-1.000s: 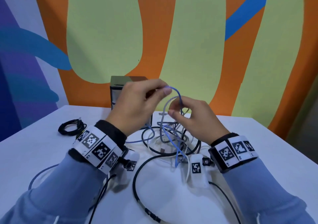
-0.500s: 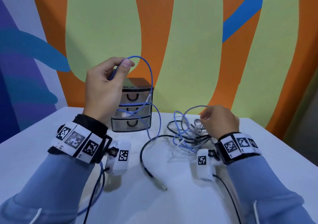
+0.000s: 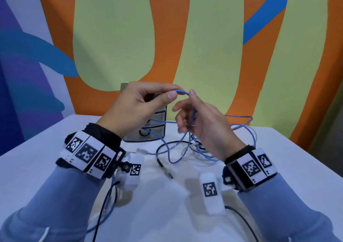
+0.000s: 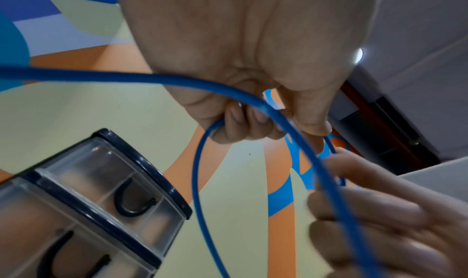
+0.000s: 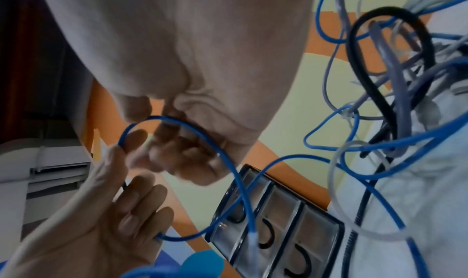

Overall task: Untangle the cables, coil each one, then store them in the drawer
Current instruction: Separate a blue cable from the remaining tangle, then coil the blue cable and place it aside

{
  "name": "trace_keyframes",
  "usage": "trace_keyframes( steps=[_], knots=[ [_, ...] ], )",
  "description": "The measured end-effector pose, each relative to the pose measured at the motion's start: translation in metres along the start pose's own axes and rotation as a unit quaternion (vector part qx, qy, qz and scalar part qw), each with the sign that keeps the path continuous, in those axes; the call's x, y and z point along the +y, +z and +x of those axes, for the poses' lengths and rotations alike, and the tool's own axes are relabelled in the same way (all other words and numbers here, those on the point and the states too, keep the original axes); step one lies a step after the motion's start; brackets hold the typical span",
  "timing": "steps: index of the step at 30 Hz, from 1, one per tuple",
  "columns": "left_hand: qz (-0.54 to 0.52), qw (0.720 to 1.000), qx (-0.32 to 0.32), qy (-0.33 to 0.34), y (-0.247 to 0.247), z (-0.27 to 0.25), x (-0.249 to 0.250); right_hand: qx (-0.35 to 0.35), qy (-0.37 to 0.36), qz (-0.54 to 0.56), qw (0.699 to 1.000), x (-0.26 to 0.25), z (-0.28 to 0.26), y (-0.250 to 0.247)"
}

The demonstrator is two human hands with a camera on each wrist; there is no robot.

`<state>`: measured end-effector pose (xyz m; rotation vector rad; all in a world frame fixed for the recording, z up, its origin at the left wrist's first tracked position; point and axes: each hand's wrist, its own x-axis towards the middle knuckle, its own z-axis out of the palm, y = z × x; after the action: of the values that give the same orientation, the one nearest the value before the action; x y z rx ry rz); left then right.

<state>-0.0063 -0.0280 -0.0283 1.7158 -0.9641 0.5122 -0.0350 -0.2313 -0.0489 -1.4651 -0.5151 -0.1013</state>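
A blue cable (image 3: 182, 92) arches between my hands, in front of the small clear drawer unit (image 3: 156, 130). My left hand (image 3: 171, 96) pinches it between thumb and fingers; the left wrist view shows its fingers curled round a loop of the cable (image 4: 197, 182). My right hand (image 3: 187, 110) is blurred, its index tip touching the arch and the cable running down through its loosely curled fingers. The rest of the blue cable trails into a tangle (image 3: 196, 149) of black, grey and white cables on the table. All three drawers (image 5: 278, 222) look closed.
A black cable ending in a jack plug (image 3: 163, 165) lies loose in front of the tangle. The white table (image 3: 167, 214) ends at a painted wall behind the drawer unit. Dark and blue cords (image 3: 105, 204) run under my left forearm.
Half a second ago my left hand was raised to the left with the blue cable and my right hand was at the tangle. Both have since met in front of the drawer unit.
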Motion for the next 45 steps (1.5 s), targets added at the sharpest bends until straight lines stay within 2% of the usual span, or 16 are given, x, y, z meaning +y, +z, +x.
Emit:
trace_keyframes(
  steps=[3,6,10,14,18,21,24,27,29,32,37,41,45],
  knots=[
    [0.012,0.999,0.035,0.006,0.001,-0.001,-0.002,-0.012,0.022,0.064,0.998,-0.006,-0.003,-0.003],
    [0.028,0.997,0.071,-0.019,0.000,0.001,-0.002,-0.008,0.016,0.091,0.996,-0.017,-0.006,-0.011],
    [0.041,0.995,0.050,-0.078,-0.003,0.001,-0.003,-0.009,0.007,0.100,0.995,-0.030,-0.010,-0.022],
    [0.040,0.993,0.053,-0.096,-0.007,0.001,-0.010,0.006,-0.011,0.100,0.995,-0.040,-0.014,-0.035],
    [-0.010,0.986,0.052,-0.156,-0.004,0.003,-0.016,0.040,-0.035,0.106,0.993,-0.048,-0.018,-0.042],
    [-0.079,0.976,0.052,-0.197,0.004,0.003,-0.012,0.022,-0.045,0.101,0.994,-0.045,-0.018,-0.037],
    [-0.073,0.979,0.104,-0.161,0.009,0.004,-0.011,-0.053,-0.052,0.081,0.994,-0.039,-0.019,-0.026],
    [0.067,0.983,0.151,-0.081,0.007,0.002,-0.019,-0.138,-0.051,0.033,0.989,-0.039,-0.025,-0.014],
    [0.185,0.970,0.154,-0.030,0.005,0.001,-0.020,-0.175,-0.051,0.007,0.983,-0.043,-0.030,-0.009],
    [0.290,0.948,0.128,0.008,0.004,0.001,-0.020,-0.191,-0.058,-0.034,0.979,-0.048,-0.033,-0.004],
    [0.347,0.936,0.047,-0.029,0.013,0.000,-0.024,-0.121,-0.114,-0.079,0.983,-0.040,-0.027,0.010],
    [0.320,0.942,-0.077,-0.061,0.028,-0.003,-0.011,-0.040,-0.154,-0.069,0.985,-0.025,-0.015,0.018],
    [0.204,0.970,-0.103,-0.088,0.042,-0.007,-0.003,0.046,-0.238,-0.070,0.968,-0.018,-0.007,0.022]
  ],
)
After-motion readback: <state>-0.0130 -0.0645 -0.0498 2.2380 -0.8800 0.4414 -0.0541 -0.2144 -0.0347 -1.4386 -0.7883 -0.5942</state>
